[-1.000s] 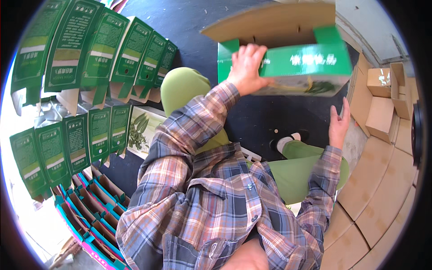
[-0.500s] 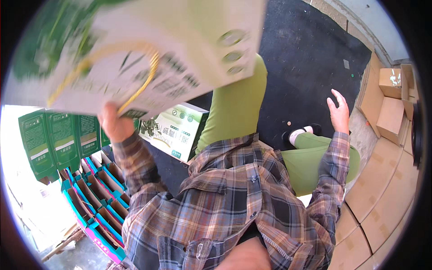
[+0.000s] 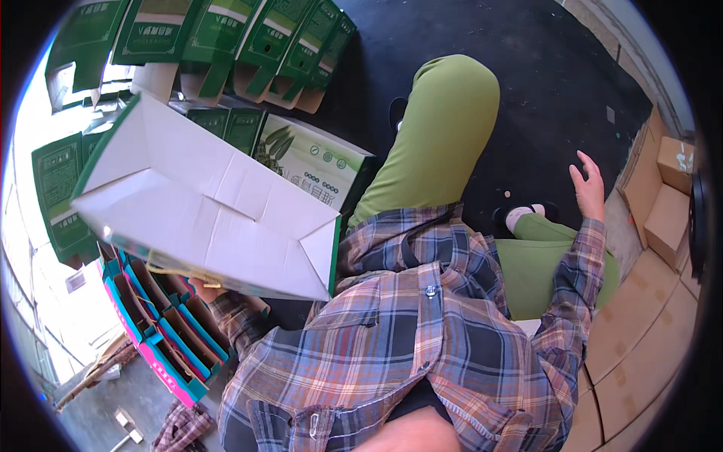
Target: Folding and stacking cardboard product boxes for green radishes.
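Note:
A large carton (image 3: 248,177) with green edges and a yellow rope handle (image 3: 181,273) is tilted in front of me on the left. Its white, creased side with meeting flaps faces up. My left hand (image 3: 202,291) grips the carton at its lower edge beside the rope handle; most of the fingers are hidden behind the cardboard. Off to the right, my right hand (image 3: 589,190) hangs in the air with fingers apart, holding nothing. Behind the carton lies a white and green printed box (image 3: 309,162) with a vegetable picture.
Several green cartons (image 3: 218,34) stand in a row at the far left. A crate-like stack of blue and pink dividers (image 3: 162,320) sits at my near left. Brown cardboard boxes (image 3: 640,301) line the right side. Black matting (image 3: 542,90) covers the floor ahead.
The carton has swung down and toward me, turning from its printed face to its white side. My left hand has dropped lower with it. My right hand remains raised and open.

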### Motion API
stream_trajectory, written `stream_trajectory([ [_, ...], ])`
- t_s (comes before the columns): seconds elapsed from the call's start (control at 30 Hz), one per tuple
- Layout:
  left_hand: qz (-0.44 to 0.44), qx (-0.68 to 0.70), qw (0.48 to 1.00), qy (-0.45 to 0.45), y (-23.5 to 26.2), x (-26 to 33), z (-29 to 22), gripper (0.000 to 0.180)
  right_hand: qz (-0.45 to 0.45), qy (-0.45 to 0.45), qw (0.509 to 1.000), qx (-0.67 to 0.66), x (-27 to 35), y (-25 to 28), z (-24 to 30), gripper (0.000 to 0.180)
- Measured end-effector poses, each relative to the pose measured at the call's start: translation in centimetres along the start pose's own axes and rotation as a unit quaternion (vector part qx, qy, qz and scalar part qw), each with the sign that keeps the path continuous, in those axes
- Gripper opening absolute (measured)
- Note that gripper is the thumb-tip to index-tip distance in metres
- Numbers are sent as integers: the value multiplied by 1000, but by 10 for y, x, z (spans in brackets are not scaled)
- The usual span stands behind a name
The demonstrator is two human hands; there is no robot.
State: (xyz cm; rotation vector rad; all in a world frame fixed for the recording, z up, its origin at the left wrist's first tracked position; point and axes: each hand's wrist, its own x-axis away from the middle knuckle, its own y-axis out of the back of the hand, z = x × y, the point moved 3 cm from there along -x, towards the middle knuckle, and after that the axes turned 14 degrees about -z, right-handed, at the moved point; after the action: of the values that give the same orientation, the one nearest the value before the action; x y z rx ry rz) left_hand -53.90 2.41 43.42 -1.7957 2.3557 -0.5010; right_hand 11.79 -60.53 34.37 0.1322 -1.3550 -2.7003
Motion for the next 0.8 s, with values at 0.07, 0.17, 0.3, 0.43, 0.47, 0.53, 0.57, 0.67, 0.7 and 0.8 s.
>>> stream_trajectory([
  [0.07, -128, -61, 989, 26, 12, 13, 22, 65, 7, -15, 1000, 19, 2, 4, -4, 44],
  [0.17, -201, -73, 971, 110, 18, 41, 56, 61, 14, -13, 999, 30, 3, 2, -10, 45],
  [0.3, -174, -41, 952, 249, -6, 57, 115, 64, 21, -11, 999, 46, 3, 0, -19, 45],
  [0.43, -125, -11, 943, 308, -36, 37, 176, 61, 32, -27, 998, 41, 4, -1, -22, 46],
  [0.47, -143, -17, 941, 306, -40, 30, 186, 62, 34, -27, 998, 42, 5, -1, -21, 46],
  [0.53, -149, -18, 934, 326, -44, 14, 204, 61, 37, -26, 998, 45, 5, -3, -21, 47],
  [0.57, -147, -17, 933, 329, -50, 9, 211, 61, 39, -33, 998, 47, 7, -2, -23, 47],
  [0.67, -189, -24, 929, 319, -59, 2, 221, 60, 40, -38, 997, 53, 10, 1, -30, 47],
  [0.7, -184, -21, 926, 328, -61, 0, 220, 60, 40, -37, 997, 53, 10, 2, -32, 47],
  [0.8, -187, -25, 928, 322, -57, -2, 221, 60, 37, -34, 998, 49, 10, -1, -38, 47],
])
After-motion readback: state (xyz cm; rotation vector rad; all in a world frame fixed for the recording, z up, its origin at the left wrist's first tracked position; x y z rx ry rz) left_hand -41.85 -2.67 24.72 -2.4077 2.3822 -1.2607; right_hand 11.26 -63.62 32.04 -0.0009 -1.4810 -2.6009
